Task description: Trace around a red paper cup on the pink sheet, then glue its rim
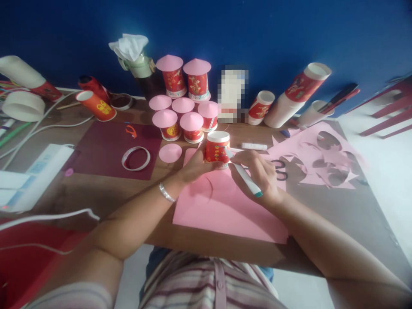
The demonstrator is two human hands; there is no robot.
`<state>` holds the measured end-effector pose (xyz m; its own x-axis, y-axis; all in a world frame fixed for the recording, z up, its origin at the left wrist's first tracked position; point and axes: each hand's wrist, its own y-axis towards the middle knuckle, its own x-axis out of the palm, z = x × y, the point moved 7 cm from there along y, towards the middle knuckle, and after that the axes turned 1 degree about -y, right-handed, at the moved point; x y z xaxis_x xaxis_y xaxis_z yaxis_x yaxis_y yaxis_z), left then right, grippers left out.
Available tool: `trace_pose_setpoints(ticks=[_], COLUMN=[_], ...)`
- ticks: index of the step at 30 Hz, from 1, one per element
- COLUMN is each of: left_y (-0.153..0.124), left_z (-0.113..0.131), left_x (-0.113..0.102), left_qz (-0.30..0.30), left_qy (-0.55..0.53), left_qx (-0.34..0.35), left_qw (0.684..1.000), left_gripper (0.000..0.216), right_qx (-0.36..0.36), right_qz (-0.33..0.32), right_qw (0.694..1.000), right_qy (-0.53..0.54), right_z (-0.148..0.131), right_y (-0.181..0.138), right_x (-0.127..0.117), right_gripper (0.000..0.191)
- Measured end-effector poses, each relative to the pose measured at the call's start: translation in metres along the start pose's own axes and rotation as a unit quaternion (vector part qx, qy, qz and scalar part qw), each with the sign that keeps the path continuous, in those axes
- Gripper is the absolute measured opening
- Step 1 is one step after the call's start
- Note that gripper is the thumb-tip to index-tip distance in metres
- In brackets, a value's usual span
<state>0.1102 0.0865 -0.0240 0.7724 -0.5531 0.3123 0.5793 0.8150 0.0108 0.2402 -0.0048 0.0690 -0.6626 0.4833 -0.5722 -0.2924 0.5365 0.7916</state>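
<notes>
My left hand (pixel 195 166) is closed round the lower left side of a red printed paper cup (pixel 216 150), which stands upside down with its white base up. In my right hand (pixel 257 169) is a white marker (pixel 246 178) with a green end, its other end at the cup's right side. Whether the tip touches the cup I cannot tell. Pink paper sheets (pixel 206 214) lie under both hands. Scissors with dark handles (pixel 280 170) rest just right of my right hand, partly hidden. A pink paper disc (pixel 170 153) lies left of the cup.
Behind stand several red cups with pink cone tops (pixel 192 122). Cut pink paper scraps (pixel 322 159) spread at the right. A tape roll (pixel 136 159) sits on a dark red mat (pixel 106 141). Stacked cups (pixel 298 92) lean by the blue wall. White cables (pixel 48 122) cross the left side.
</notes>
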Motion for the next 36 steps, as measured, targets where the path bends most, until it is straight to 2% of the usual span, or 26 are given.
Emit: trace_pose_setpoints(ticks=[10,21,33,36], left_y=[0.001,0.003,0.003,0.003], left_z=[-0.005,-0.009,-0.008,-0.007], left_x=[-0.004,-0.005,-0.006,-0.005], left_qz=[0.014,0.004,0.012,0.010], left_qy=[-0.003,-0.004,0.007,0.009], left_qx=[-0.003,-0.015,-0.016,-0.008], left_qw=[1.000,1.000,1.000,1.000], left_gripper=[0.055,0.074,0.074,0.066], right_qx=[-0.014,-0.020,-0.028,-0.024], right_qz=[-0.025,-0.035,-0.027,-0.012], right_qw=[0.999,0.999,0.999,0.999], right_qy=[0.033,0.020,0.031,0.019], right_z=[-0.001,-0.004,-0.008,-0.007], right_y=[-0.008,-0.010,-0.006,-0.003], right_x=[0.007,0.009,0.004,0.001], right_gripper=[0.028,0.026,0.026,0.026])
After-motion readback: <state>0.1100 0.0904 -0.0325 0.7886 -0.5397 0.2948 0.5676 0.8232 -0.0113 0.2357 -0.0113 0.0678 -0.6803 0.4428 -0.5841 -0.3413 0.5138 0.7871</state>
